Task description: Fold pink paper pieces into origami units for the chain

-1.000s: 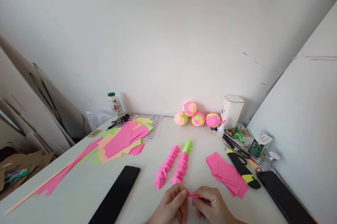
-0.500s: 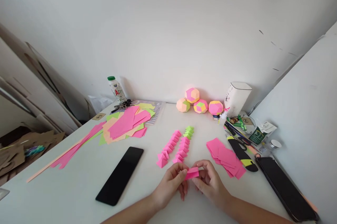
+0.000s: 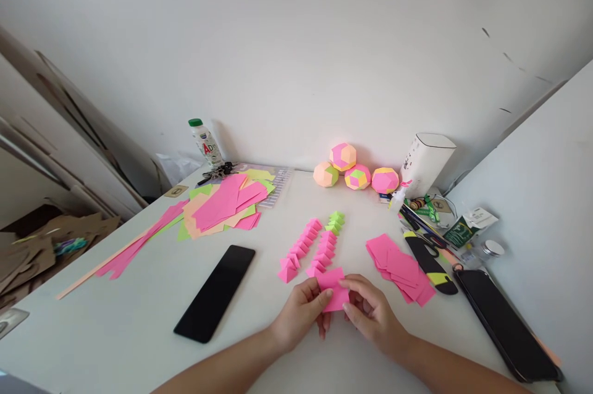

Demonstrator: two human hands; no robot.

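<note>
A small pink paper square (image 3: 334, 293) is spread flat between my hands near the front of the table. My left hand (image 3: 303, 310) pinches its left side, thumb on top. At its right edge, my right hand (image 3: 370, 310) holds the paper between thumb and fingers. Just beyond the paper lie two rows of folded pieces: a pink row (image 3: 301, 247) and a second row (image 3: 324, 251) that turns green (image 3: 335, 221) at its far end. To the right of my hands is a loose stack of pink squares (image 3: 401, 269).
A black phone (image 3: 215, 294) lies at the left, with coloured paper sheets (image 3: 222, 205) and a bottle (image 3: 206, 144) behind. Faceted paper balls (image 3: 343, 157) rest by the wall. On the right are a utility knife (image 3: 428, 261), a black case (image 3: 504, 323) and a white container (image 3: 426, 162).
The pink paper between my hands, folded into a narrow strip before, is now opened out into a square. The camera view has shifted slightly.
</note>
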